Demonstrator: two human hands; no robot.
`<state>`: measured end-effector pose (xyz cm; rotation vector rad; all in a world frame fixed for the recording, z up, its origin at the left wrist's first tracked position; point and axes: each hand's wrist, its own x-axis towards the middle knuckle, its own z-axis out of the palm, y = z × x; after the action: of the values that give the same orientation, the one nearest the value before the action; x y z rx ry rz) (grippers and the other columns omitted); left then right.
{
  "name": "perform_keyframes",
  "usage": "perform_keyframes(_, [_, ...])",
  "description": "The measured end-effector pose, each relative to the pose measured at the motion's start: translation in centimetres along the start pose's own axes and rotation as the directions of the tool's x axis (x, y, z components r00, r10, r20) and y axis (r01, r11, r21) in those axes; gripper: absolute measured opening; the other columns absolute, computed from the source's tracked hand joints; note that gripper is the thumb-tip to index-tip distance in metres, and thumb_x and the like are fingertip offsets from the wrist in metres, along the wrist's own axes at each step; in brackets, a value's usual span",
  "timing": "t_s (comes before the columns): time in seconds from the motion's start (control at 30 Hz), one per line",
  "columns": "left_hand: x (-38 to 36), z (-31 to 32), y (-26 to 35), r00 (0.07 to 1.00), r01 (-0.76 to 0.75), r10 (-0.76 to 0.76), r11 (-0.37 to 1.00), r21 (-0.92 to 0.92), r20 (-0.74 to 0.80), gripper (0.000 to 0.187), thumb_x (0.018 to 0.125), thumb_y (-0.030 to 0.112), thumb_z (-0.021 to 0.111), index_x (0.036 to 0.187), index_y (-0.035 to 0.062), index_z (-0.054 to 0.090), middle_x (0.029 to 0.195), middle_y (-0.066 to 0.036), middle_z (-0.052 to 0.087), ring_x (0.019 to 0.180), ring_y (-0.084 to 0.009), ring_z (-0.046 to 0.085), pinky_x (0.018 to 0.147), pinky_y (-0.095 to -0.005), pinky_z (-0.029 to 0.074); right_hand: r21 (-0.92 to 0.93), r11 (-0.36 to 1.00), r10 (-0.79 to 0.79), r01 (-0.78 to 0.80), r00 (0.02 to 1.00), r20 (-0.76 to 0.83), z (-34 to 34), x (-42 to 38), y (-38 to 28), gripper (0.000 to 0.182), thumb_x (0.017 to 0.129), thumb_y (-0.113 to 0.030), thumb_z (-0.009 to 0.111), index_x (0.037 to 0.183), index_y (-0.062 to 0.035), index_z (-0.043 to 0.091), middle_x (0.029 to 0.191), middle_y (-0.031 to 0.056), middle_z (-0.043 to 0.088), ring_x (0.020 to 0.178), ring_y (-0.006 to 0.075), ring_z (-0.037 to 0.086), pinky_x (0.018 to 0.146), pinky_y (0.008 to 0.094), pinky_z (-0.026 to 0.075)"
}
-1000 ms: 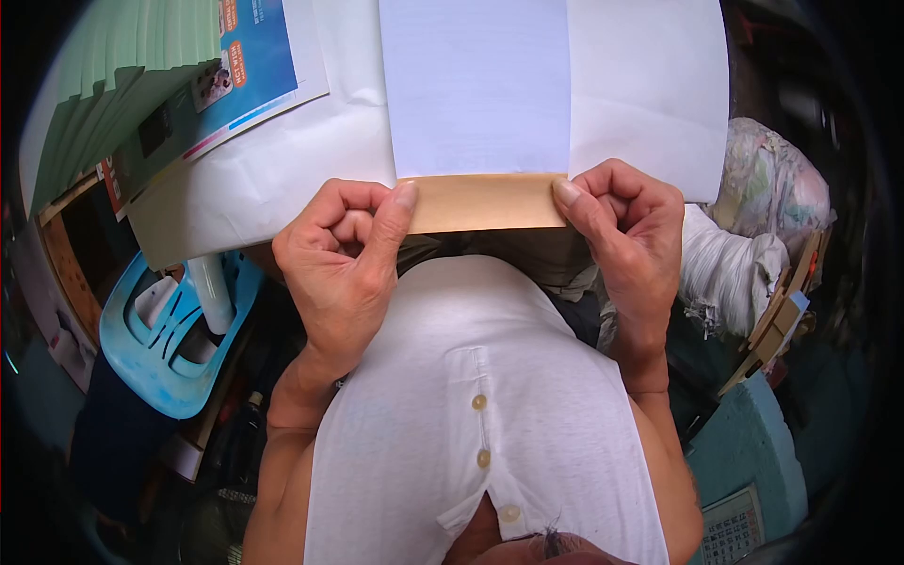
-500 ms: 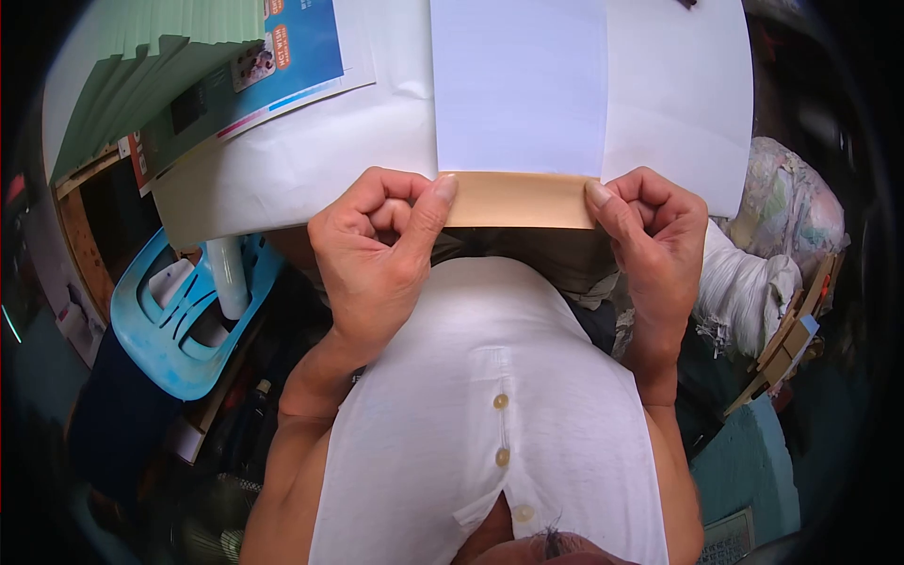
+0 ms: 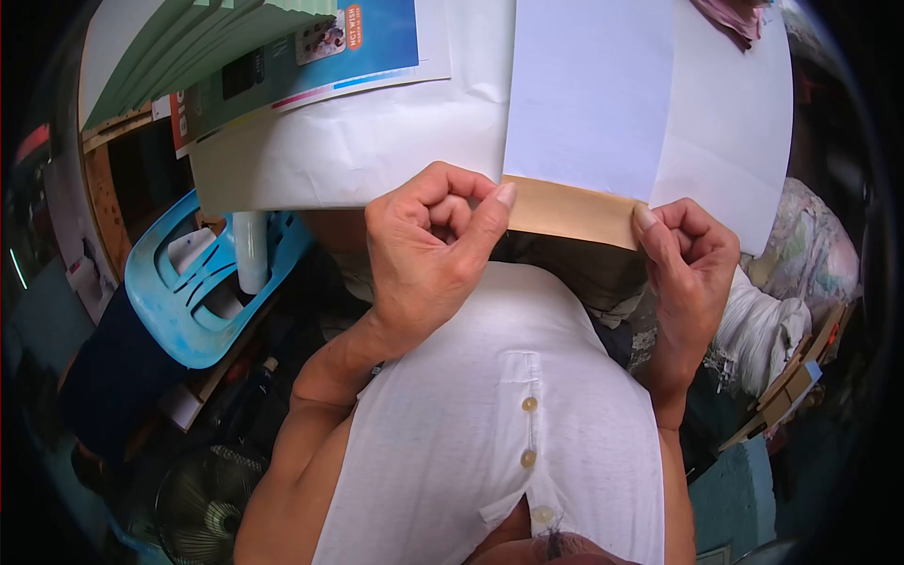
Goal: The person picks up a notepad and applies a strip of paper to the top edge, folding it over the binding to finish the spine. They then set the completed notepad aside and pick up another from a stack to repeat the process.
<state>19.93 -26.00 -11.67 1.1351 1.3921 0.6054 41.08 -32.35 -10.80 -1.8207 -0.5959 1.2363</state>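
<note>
A tan paper strip (image 3: pixel 574 213) runs along the near end of a pale bluish-white paper sheet (image 3: pixel 591 89), overhanging the table's front edge. My left hand (image 3: pixel 443 235) pinches the strip's left end between thumb and curled forefinger. At the other end, my right hand (image 3: pixel 686 264) has its thumb on top and its fingers curled beneath, gripping the strip's right corner. The strip stretches between the two hands, slanting slightly down to the right. The far end of the sheet runs out of view.
White paper covers the table (image 3: pixel 377 151). Green folded sheets (image 3: pixel 217 47) lie at the far left over a blue printed sheet (image 3: pixel 377 42). A pink cloth-like piece (image 3: pixel 737 19) is at the far right. Below left stands a blue plastic chair (image 3: pixel 174 301); a stuffed plastic bag (image 3: pixel 810 240) sits right.
The view has shifted, so table and hands appear further right. Both hands keep their pinch on the strip, which now slants down to the right. More of the pink piece shows.
</note>
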Motion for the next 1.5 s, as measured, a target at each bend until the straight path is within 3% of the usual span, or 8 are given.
perform_keyframes(0.13, [0.1,-0.2,-0.4,0.997,-0.065,0.065,0.998,0.022,0.032,0.011,0.095,0.004,0.069,0.088,-0.0044,0.067,0.053,0.006,0.054,0.043,0.0025,0.042,0.041,-0.0171,0.028,-0.011,1.000,-0.002,0.002,1.000,-0.003,0.1,0.0,0.0,0.019,0.093,-0.005,0.072,0.077,0.0029,0.066,0.064,-0.0089,0.052,0.056,-0.0036,0.033,0.052,0.0175,0.022])
perform_keyframes(0.73, [0.2,0.1,-0.4,0.997,-0.072,0.074,0.996,0.061,-0.023,0.014,0.095,0.005,0.070,0.085,-0.0042,0.067,0.052,0.005,0.053,0.042,0.0021,0.041,0.040,-0.0177,0.026,-0.016,1.000,-0.019,0.019,1.000,-0.001,0.1,0.2,0.1,0.019,0.093,-0.005,0.072,0.077,0.0033,0.067,0.060,-0.0097,0.049,0.055,-0.0035,0.033,0.052,0.0171,0.023])
perform_keyframes(0.83, [0.1,0.4,0.0,0.998,0.003,-0.001,1.000,0.024,-0.070,0.013,0.091,0.004,0.074,0.080,-0.0015,0.068,0.051,0.009,0.046,0.049,0.0021,0.034,0.047,-0.0198,0.026,-0.012,1.000,-0.012,0.012,1.000,-0.009,0.3,0.1,0.0,0.020,0.093,-0.005,0.072,0.075,0.0033,0.066,0.058,-0.0104,0.047,0.054,-0.0031,0.032,0.051,0.0175,0.024])
perform_keyframes(1.0, [0.1,0.5,0.2,0.996,0.020,-0.018,0.999,0.025,-0.084,0.014,0.091,0.004,0.073,0.080,-0.0029,0.068,0.051,0.008,0.048,0.048,0.0027,0.036,0.048,-0.0190,0.025,-0.012,1.000,-0.006,0.007,1.000,0.003,0.2,0.2,0.1,0.021,0.092,-0.005,0.073,0.074,0.0022,0.066,0.055,-0.0112,0.044,0.052,-0.0030,0.030,0.049,0.0192,0.023])
perform_keyframes(1.5, [0.4,0.8,-0.4,0.992,-0.043,0.041,0.999,-0.011,-0.120,0.015,0.089,0.004,0.072,0.077,-0.0037,0.067,0.050,0.009,0.045,0.048,0.0020,0.033,0.048,-0.0204,0.024,-0.064,0.997,-0.054,0.052,0.998,-0.026,0.5,0.5,0.4,0.022,0.091,-0.010,0.074,0.074,0.0025,0.068,0.052,-0.0109,0.043,0.051,-0.0024,0.031,0.049,0.0209,0.022])
